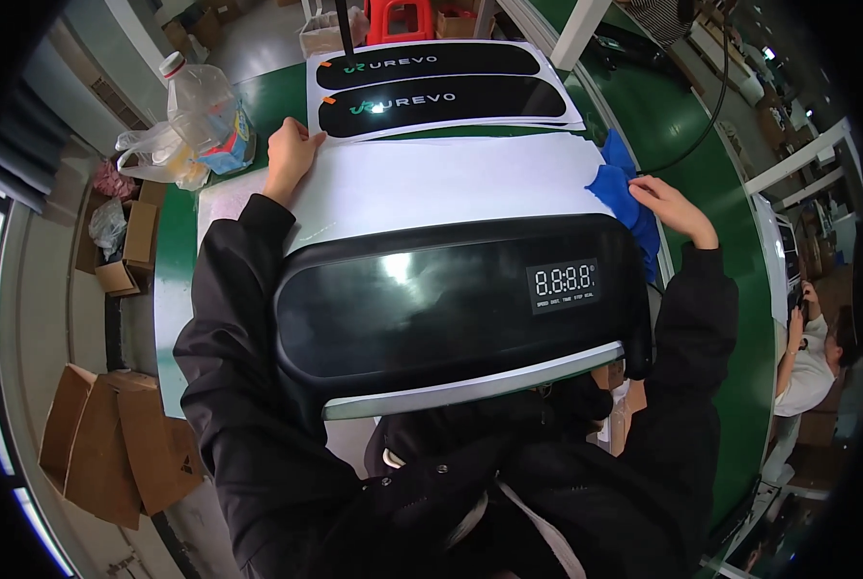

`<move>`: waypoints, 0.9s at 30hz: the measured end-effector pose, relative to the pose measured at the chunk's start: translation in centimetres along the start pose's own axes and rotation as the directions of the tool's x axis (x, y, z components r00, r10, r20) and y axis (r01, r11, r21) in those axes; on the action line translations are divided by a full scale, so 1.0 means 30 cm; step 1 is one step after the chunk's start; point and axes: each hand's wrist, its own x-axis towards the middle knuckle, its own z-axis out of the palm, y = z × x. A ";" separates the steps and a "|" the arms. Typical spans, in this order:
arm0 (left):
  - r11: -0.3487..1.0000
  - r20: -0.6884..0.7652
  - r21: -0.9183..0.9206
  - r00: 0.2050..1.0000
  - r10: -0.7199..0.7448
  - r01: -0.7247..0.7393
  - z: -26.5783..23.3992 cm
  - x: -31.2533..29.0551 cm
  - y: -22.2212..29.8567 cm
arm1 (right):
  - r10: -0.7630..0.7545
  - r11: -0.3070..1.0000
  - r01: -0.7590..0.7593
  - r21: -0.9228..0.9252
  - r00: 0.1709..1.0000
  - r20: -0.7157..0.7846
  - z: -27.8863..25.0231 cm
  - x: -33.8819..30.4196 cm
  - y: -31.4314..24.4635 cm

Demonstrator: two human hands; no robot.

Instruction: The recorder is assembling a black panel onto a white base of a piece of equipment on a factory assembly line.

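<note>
In front of me lies a long black console panel (422, 304) with a glossy face, a digit display (563, 286) at its right end and a silver strip (480, 384) along its near edge. Just beyond it is a white sheet (451, 179). My left hand (292, 157) is closed at the sheet's far left corner, its fingertips on the edge. At the sheet's right end, my right hand (676, 207) has its fingers closed on a crumpled blue cloth (617, 193). Past the sheet lie black printed overlay strips (489, 100) with rounded ends on white backing.
A clear plastic jug (192, 92) and a plastic bag (166, 154) stand at the table's left. Cardboard boxes (123, 439) sit on the floor. A dark cable (707, 135) hangs over the green bench (740, 338). Another person (813, 357) works at the far right.
</note>
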 end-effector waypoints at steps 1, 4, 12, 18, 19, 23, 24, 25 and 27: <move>0.997 0.010 -0.072 1.000 0.006 -0.005 -0.014 -0.003 -0.015 | 0.070 0.997 -0.067 -0.039 0.994 0.087 -0.048 0.000 -0.065; 0.986 -0.036 -0.165 0.999 0.025 -0.031 -0.039 -0.002 0.019 | 0.059 0.997 -0.049 -0.055 0.978 0.200 -0.123 0.035 -0.259; 0.214 0.417 -0.894 0.906 0.073 0.394 -0.138 -0.013 0.048 | -0.425 0.849 0.498 -0.179 0.843 0.330 0.063 0.228 -0.730; 0.137 0.394 -0.919 0.855 0.337 0.369 -0.275 -0.162 0.278 | -0.630 0.774 0.632 0.031 0.774 -0.062 0.207 0.288 -0.911; 0.172 0.390 -0.921 0.851 0.352 0.351 -0.294 -0.187 0.309 | -0.649 0.749 0.661 0.058 0.748 -0.143 0.209 0.270 -0.921; 0.247 0.388 -0.916 0.848 0.360 0.315 -0.328 -0.245 0.358 | -0.675 0.732 0.678 -0.067 0.708 -0.207 0.195 0.191 -0.928; 0.258 0.392 -0.913 0.852 0.347 0.315 -0.328 -0.253 0.363 | -0.672 0.735 0.675 -0.067 0.711 -0.207 0.195 0.180 -0.920; 0.270 0.397 -0.909 0.855 0.335 0.316 -0.325 -0.258 0.368 | -0.633 0.762 0.648 -0.001 0.744 -0.215 0.192 0.168 -0.907; 0.323 0.390 -0.903 0.856 0.340 0.283 -0.318 -0.263 0.370 | -0.543 0.805 0.579 0.129 0.807 -0.231 0.175 0.146 -0.871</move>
